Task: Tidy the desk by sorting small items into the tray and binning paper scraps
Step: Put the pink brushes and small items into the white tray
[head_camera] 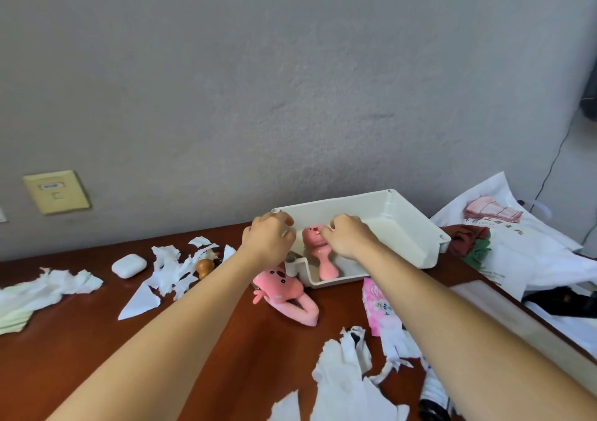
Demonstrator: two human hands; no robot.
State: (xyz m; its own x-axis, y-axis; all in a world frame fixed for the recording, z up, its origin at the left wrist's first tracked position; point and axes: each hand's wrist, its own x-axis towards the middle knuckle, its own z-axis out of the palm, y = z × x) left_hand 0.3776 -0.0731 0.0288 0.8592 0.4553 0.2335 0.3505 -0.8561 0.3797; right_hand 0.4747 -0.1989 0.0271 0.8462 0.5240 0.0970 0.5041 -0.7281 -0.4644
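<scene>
A white tray (407, 230) stands on the brown desk (97, 340) against the wall. Inside it stands a pink animal-shaped brush (326, 267), handle toward me. My right hand (349, 238) is over the tray, its fingertips pinched on the brush's head. My left hand (268, 240) hovers at the tray's left wall with curled fingers; its palm is hidden. A pink plush toy (281, 290) lies just in front of the tray. Torn white paper scraps (171, 270) lie left of centre, and more paper scraps (342, 375) lie near the front.
A white earbud case (128, 265), a small brown gourd (204, 267) and crumpled tissue (42, 291) lie to the left. A pink tissue packet (378, 307) is by my right forearm. A white bag with clothes (517, 246) sits at the right.
</scene>
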